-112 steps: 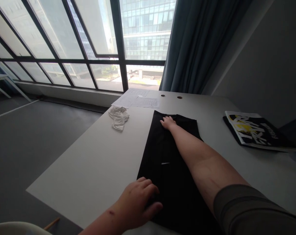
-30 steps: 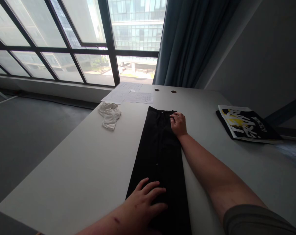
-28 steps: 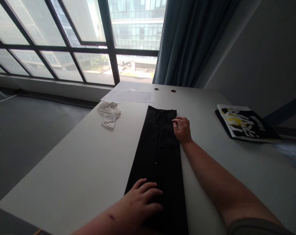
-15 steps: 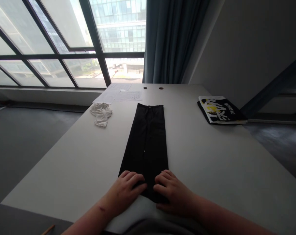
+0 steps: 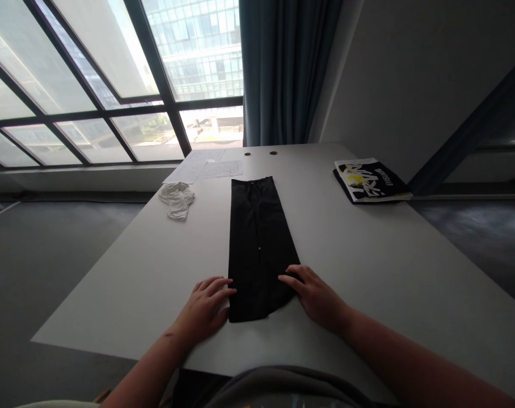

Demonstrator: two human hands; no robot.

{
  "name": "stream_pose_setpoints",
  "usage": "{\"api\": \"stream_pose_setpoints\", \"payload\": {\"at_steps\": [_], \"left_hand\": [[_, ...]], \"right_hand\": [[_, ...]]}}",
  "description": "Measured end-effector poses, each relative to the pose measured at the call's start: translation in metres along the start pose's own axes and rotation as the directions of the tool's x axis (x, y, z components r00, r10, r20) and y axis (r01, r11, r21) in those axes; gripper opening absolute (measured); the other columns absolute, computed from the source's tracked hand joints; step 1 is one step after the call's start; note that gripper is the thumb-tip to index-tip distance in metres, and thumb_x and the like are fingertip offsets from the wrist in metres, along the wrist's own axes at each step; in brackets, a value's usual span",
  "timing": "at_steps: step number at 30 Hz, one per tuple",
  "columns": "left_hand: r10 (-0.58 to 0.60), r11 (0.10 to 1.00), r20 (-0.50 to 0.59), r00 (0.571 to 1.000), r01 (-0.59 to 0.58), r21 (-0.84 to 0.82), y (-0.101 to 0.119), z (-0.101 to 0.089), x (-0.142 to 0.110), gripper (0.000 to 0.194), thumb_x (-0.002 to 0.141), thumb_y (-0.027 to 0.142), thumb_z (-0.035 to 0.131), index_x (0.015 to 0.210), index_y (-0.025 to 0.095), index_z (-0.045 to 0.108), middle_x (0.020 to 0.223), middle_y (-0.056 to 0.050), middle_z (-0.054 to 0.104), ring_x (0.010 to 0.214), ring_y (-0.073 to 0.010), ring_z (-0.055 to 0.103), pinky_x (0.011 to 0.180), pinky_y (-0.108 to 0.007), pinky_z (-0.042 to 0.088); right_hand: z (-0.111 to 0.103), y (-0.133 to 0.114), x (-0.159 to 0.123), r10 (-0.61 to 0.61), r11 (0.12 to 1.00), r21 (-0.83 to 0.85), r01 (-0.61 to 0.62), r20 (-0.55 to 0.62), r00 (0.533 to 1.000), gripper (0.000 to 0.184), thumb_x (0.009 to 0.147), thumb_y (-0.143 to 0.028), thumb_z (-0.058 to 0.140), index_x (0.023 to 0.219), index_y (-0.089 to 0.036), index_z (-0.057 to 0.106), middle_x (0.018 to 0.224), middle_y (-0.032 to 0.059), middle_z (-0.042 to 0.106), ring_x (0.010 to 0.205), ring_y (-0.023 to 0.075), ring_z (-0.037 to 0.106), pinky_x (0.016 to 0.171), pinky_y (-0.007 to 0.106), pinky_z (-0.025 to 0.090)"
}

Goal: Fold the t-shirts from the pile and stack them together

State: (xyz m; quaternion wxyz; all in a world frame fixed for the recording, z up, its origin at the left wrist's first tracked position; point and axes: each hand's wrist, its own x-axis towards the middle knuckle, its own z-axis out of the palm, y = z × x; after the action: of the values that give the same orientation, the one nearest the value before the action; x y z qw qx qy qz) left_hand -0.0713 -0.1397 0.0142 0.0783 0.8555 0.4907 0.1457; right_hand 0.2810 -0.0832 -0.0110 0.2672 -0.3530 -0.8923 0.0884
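A black garment, folded into a long narrow strip, lies lengthwise on the white table. My left hand rests flat on the table with its fingertips touching the strip's near left corner, fingers spread. My right hand lies at the near right corner, fingers stretched onto the cloth's edge. Neither hand grips anything. The near end of the strip looks slightly lifted or doubled at the right corner.
A crumpled white cloth lies at the left, with sheets of paper beyond it. A folded black garment with a yellow and white print sits at the far right. Two cable holes mark the far edge. Window and curtain stand behind.
The garment went from wider to a narrow strip. My right hand came back from the far end to the near end. Both hands slid outward to the near corners.
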Motion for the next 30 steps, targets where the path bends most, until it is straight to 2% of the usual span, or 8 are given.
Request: {"api": "stream_pose_setpoints", "payload": {"at_steps": [5,7,11,14,19,24,27,30], "left_hand": [[-0.151,0.988,-0.008,0.988,0.151,0.021,0.008,0.004,0.019,0.048,0.087,0.019,0.062,0.134,0.03,0.064,0.149,-0.006,0.058,0.133,-0.0294,0.054,0.11,-0.051,0.043],[-0.186,0.982,-0.017,0.982,0.186,0.018,0.01,0.007,0.025,0.046,0.088,0.02,0.063,0.133,0.03,0.064,0.147,-0.006,0.059,0.133,-0.0301,0.054,0.11,-0.052,0.043],[-0.19,0.982,-0.022,0.982,0.19,-0.006,0.007,0.01,0.03,0.045,0.088,0.019,0.062,0.132,0.029,0.064,0.145,-0.006,0.059,0.132,-0.0299,0.054,0.11,-0.052,0.042],[-0.126,0.992,-0.002,0.992,0.125,-0.027,0.001,0.009,0.027,0.048,0.088,0.016,0.061,0.133,0.031,0.063,0.149,-0.006,0.056,0.138,-0.0296,0.049,0.113,-0.052,0.04],[-0.013,1.0,0.034,0.999,0.014,-0.027,-0.001,0.01,0.026,0.05,0.084,0.031,0.073,0.133,0.031,0.064,0.154,-0.006,0.054,0.147,-0.0348,0.04,0.119,-0.056,0.034],[-0.18,0.983,-0.084,0.98,0.183,0.024,0.002,0.019,0.034,0.043,0.087,0.02,0.064,0.129,0.03,0.065,0.148,-0.006,0.059,0.138,-0.0308,0.051,0.115,-0.052,0.041],[-0.213,0.976,-0.092,0.973,0.217,0.031,-0.002,0.023,0.039,0.041,0.09,0.021,0.062,0.13,0.03,0.065,0.147,-0.006,0.059,0.136,-0.0309,0.052,0.113,-0.053,0.043],[-0.166,0.984,-0.075,0.983,0.17,0.05,-0.008,0.024,0.042,0.042,0.091,0.025,0.062,0.133,0.03,0.065,0.15,-0.008,0.057,0.139,-0.0316,0.05,0.114,-0.054,0.041]], "right_hand": [[-0.004,0.026,0.002,0.092,0.996,0.016,-0.091,-0.054,0.994,0.069,0.085,0.003,0.043,0.142,-0.031,0.06,0.13,0.0105,0.059,0.123,0.0284,0.057,0.106,0.055,0.054],[-0.006,0.032,0.004,0.109,0.993,0.042,-0.107,-0.028,0.994,0.065,0.085,0.0,0.049,0.141,-0.03,0.061,0.13,0.0107,0.061,0.124,0.0287,0.057,0.108,0.056,0.052],[-0.008,0.032,0.005,0.043,0.997,0.064,-0.051,0.128,0.991,0.068,0.077,-0.017,0.075,0.142,-0.03,0.062,0.145,0.012,0.056,0.141,0.0362,0.045,0.116,0.062,0.042],[-0.007,0.032,0.003,0.007,0.995,0.093,-0.022,0.155,0.988,0.063,0.077,-0.009,0.069,0.137,-0.03,0.067,0.146,0.0098,0.057,0.148,0.0353,0.038,0.119,0.061,0.039],[-0.002,0.034,0.004,0.11,0.98,0.166,-0.111,0.014,0.994,0.069,0.078,0.006,0.043,0.134,-0.027,0.065,0.131,0.0087,0.064,0.124,0.0238,0.06,0.108,0.047,0.052],[0.001,0.034,0.018,0.233,0.962,0.172,-0.21,-0.127,0.964,0.061,0.083,0.002,0.044,0.134,-0.027,0.06,0.126,0.0103,0.061,0.115,0.0246,0.061,0.102,0.044,0.053],[-0.004,0.034,0.023,0.199,0.963,0.203,-0.178,-0.083,0.977,0.056,0.08,-0.001,0.052,0.13,-0.025,0.061,0.122,0.0096,0.063,0.114,0.0262,0.06,0.102,0.045,0.051],[-0.011,0.034,0.023,0.152,0.962,0.233,-0.146,-0.01,0.988,0.039,0.082,-0.012,0.063,0.12,-0.023,0.065,0.118,0.0089,0.067,0.112,0.0269,0.06,0.101,0.045,0.049]]}}
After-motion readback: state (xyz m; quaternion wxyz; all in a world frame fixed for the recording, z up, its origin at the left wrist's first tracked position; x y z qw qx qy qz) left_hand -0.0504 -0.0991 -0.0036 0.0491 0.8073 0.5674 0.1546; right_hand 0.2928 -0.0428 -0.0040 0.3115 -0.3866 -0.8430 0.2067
